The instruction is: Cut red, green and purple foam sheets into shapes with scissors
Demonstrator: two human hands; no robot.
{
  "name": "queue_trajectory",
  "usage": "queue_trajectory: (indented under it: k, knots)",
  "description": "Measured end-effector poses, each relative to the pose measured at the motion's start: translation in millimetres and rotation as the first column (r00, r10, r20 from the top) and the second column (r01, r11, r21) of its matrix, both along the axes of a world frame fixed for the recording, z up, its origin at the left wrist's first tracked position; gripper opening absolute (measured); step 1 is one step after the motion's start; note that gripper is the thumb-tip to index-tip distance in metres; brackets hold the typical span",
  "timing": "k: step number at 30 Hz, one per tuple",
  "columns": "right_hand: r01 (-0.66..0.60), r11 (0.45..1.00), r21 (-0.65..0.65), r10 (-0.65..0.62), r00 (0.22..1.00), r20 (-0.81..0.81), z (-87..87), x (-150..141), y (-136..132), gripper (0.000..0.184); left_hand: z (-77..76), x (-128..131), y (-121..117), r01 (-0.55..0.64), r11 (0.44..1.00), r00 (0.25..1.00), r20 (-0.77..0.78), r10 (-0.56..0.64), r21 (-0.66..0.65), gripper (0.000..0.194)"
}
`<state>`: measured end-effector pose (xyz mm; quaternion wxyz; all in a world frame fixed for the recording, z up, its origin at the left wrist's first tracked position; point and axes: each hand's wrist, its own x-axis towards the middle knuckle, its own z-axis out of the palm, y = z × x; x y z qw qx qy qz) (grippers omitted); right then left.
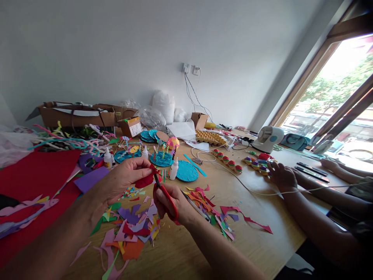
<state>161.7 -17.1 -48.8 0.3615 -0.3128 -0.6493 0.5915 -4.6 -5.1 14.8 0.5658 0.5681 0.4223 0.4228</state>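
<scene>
My left hand (132, 173) pinches a small piece of red paper (145, 181) between thumb and fingers. In my right hand (171, 202) is a pair of scissors with red handles (171, 205); the dark blades reach up to the red paper's edge. Both hands are held above the table, over many colored paper scraps (136, 225). Just beyond them stand a white glue bottle (174, 169) and a round blue disc (187, 171). Another blue disc (161, 159) carries small colored paper figures.
Large red sheets (37, 171) and fuzzy pipe cleaners (87, 144) lie at left. Cardboard boxes (77, 116) line the wall. At right, a co-worker's hands (281, 177) rest near painted egg-carton pieces (256, 166). A white cable (247, 188) crosses the table; a white fan (267, 139) stands behind.
</scene>
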Motion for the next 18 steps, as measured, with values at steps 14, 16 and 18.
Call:
queue_trajectory:
  k: [14,16,18]
  knots:
    - [0.002,1.000,0.012,-0.002,0.999,-0.035,-3.4,0.3,0.5,0.048,-1.2,0.5,-1.0,-0.010,1.000,0.999,0.044,0.010,0.006,0.015]
    - [-0.007,1.000,0.014,0.007,1.000,-0.021,-2.5,0.3,0.4,0.049,-0.8,0.8,-1.5,-0.008,1.000,0.999,0.035,0.008,0.005,0.014]
    - [-0.007,1.000,0.008,0.007,1.000,-0.010,-1.5,0.1,0.2,0.050,-1.0,1.0,-1.8,-0.005,1.000,1.000,0.026,0.005,0.003,0.015]
